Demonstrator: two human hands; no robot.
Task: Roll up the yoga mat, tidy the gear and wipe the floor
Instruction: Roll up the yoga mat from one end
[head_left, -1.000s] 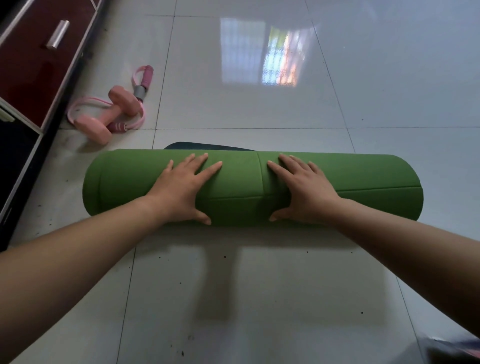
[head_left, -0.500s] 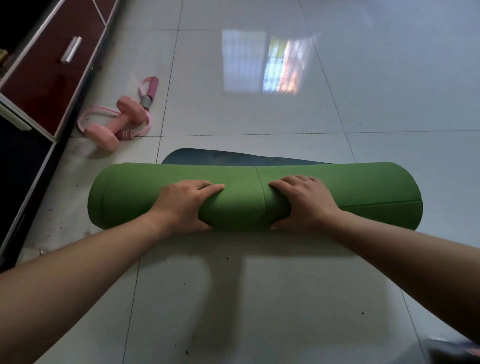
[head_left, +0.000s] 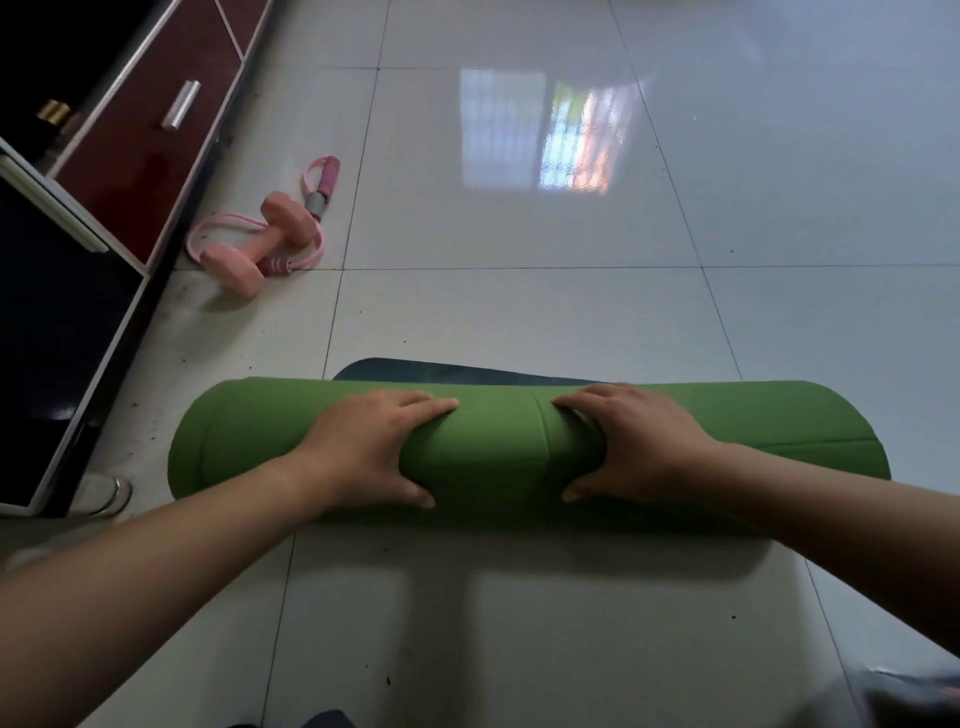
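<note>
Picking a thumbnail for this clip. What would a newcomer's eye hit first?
First, the rolled green yoga mat lying across the middle of the tiled floor, with the left hand and right hand gripping it side by side near its centre. Next come the pink dumbbell and pull band at far left beside the dark red cabinet. A bright window reflection lies on the glossy tiles beyond.

Dumbbell behind mat roll, left, nr cabinet.

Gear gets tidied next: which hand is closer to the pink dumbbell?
The left hand, gripping the yoga mat toward the cabinet side; the pink dumbbell lies beyond it. The right hand grips farther right.
</note>
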